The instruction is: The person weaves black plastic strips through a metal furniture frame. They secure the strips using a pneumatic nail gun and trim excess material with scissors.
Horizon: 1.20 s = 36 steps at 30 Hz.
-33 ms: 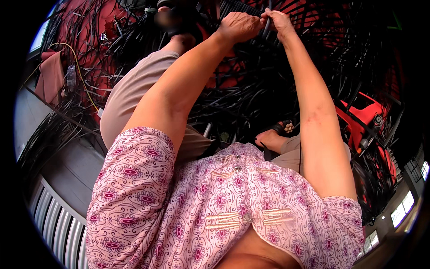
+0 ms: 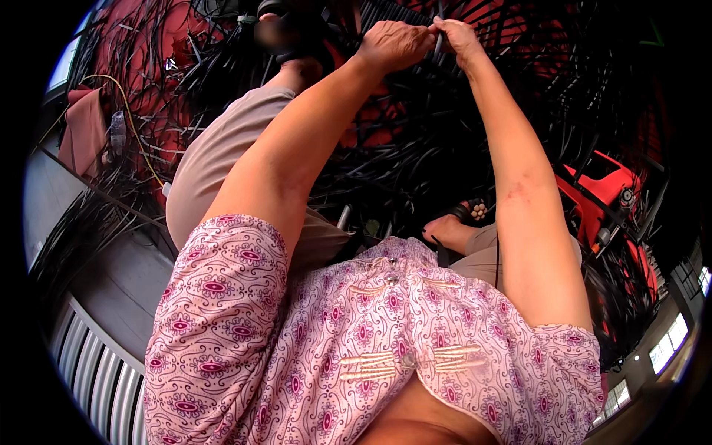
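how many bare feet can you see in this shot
2. One foot is at the top, at the end of the bent leg in tan trousers, beside the left hand. The other foot is lower right, under the right forearm. Both are partly hidden.

Red floor (image 2: pixel 133 44), mostly buried under a tangled heap of thin black cables (image 2: pixel 415 148); red plastic crate (image 2: pixel 601 196) sits right.

— What are those thin black cables (image 2: pixel 415 156) made of?
— Smooth plastic sheathing, slightly glossy.
— And the pink patterned blouse (image 2: pixel 356 341)?
— Soft matt cloth with raised stitched trim.
— The red machine frame (image 2: pixel 593 200)?
— Painted metal, shiny.
— That grey ribbed panel (image 2: pixel 96 371)?
— Corrugated metal, dull sheen.
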Motion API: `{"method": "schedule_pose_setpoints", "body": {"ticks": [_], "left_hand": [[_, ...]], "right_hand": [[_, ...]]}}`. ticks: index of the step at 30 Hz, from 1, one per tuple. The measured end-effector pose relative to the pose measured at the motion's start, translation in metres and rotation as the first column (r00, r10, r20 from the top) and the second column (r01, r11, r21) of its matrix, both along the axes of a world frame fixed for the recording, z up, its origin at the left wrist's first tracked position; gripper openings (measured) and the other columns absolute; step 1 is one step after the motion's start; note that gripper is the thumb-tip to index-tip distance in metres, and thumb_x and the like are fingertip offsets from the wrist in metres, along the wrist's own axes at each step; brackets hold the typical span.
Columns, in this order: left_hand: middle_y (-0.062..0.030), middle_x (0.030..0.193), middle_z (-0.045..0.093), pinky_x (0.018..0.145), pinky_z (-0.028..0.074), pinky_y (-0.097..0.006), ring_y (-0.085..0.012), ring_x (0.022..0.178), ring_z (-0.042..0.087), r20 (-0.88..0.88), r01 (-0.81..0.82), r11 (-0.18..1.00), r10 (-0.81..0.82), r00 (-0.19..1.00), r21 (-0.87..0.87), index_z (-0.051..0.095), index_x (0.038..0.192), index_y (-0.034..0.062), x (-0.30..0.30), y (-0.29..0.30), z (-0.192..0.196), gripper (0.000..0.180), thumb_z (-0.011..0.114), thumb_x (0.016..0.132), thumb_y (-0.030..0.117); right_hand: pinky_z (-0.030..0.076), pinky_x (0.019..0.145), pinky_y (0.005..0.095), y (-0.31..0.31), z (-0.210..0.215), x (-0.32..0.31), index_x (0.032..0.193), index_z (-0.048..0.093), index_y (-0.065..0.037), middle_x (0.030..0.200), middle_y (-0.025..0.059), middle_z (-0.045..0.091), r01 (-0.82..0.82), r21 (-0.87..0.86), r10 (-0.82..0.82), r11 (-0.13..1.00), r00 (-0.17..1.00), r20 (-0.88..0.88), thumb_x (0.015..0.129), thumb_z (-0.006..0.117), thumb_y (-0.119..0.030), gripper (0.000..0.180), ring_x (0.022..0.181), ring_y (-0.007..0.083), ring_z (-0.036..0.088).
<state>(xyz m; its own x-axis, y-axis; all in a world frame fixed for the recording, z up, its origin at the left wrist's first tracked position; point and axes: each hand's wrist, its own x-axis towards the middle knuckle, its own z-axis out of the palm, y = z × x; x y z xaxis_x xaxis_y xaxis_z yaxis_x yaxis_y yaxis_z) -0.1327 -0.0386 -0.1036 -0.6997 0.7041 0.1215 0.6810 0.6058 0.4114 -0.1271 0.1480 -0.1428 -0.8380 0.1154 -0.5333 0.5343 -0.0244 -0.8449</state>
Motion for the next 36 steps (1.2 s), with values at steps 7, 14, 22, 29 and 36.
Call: {"method": "schedule_pose_setpoints", "body": {"ticks": [7, 14, 22, 29, 36], "left_hand": [[-0.0051, 0.093, 0.054, 0.084, 0.049, -0.035, -0.0248, 0.093, 0.059, -0.172, 0.353, 0.914, -0.322, 0.931, 0.199, 0.066, 0.103, 0.0145, -0.001, -0.013, 0.001, 0.028, 0.060, 0.092, 0.040], [-0.0054, 0.094, 0.058, 0.084, 0.050, -0.036, -0.0237, 0.095, 0.059, -0.112, 0.488, 0.867, -0.478, 0.871, 0.098, 0.067, 0.099, 0.0110, -0.004, 0.000, 0.011, 0.028, 0.057, 0.095, 0.037], [-0.0082, 0.092, 0.066, 0.080, 0.052, -0.040, -0.0287, 0.092, 0.065, 0.177, 0.403, 0.915, -0.393, 0.902, -0.021, 0.064, 0.092, 0.0095, -0.004, -0.014, 0.007, 0.041, 0.047, 0.099, 0.046], [-0.0097, 0.099, 0.071, 0.091, 0.049, -0.042, -0.0300, 0.101, 0.065, 0.458, 0.435, 0.896, -0.352, 0.816, -0.086, 0.070, 0.108, 0.0114, -0.012, -0.004, 0.016, 0.052, 0.041, 0.099, 0.054], [-0.0147, 0.088, 0.068, 0.083, 0.050, -0.044, -0.0348, 0.089, 0.065, 0.422, 0.369, 0.927, -0.364, 0.830, 0.075, 0.067, 0.095, 0.0047, -0.009, -0.007, -0.003, 0.048, 0.048, 0.097, 0.048]], "right_hand": [[0.047, 0.054, 0.0326, 0.010, -0.062, -0.016, 0.083, 0.071, -0.003, 0.074, 0.0054, 0.066, -0.541, 0.050, 0.526, 0.839, 0.833, 0.173, 0.082, 0.073, -0.019, 0.016, 0.065, 0.0138, 0.058], [0.051, 0.067, 0.0387, 0.032, -0.124, -0.017, 0.090, 0.072, -0.007, 0.086, 0.0177, 0.068, -0.754, 0.524, 0.863, 0.395, 0.500, 0.070, 0.079, 0.074, -0.032, 0.027, 0.077, 0.0231, 0.067], [0.053, 0.066, 0.0283, -0.021, 0.065, 0.075, 0.110, 0.067, -0.002, 0.090, 0.0095, 0.071, 0.214, 0.281, -0.088, 0.936, 0.911, -0.403, 0.092, 0.063, -0.024, 0.029, 0.081, 0.0161, 0.068], [0.045, 0.056, 0.0214, -0.077, 0.057, 0.166, 0.127, 0.059, 0.001, 0.107, 0.0074, 0.068, 0.091, 0.246, -0.090, 0.965, 0.996, -0.013, 0.089, 0.069, -0.031, 0.051, 0.079, 0.0103, 0.064], [0.039, 0.052, 0.0222, -0.111, 0.044, 0.154, 0.094, 0.068, -0.002, 0.077, 0.0022, 0.066, 0.213, -0.083, -0.210, 0.973, 0.977, 0.041, 0.090, 0.067, -0.027, 0.026, 0.058, 0.0076, 0.055]]}}
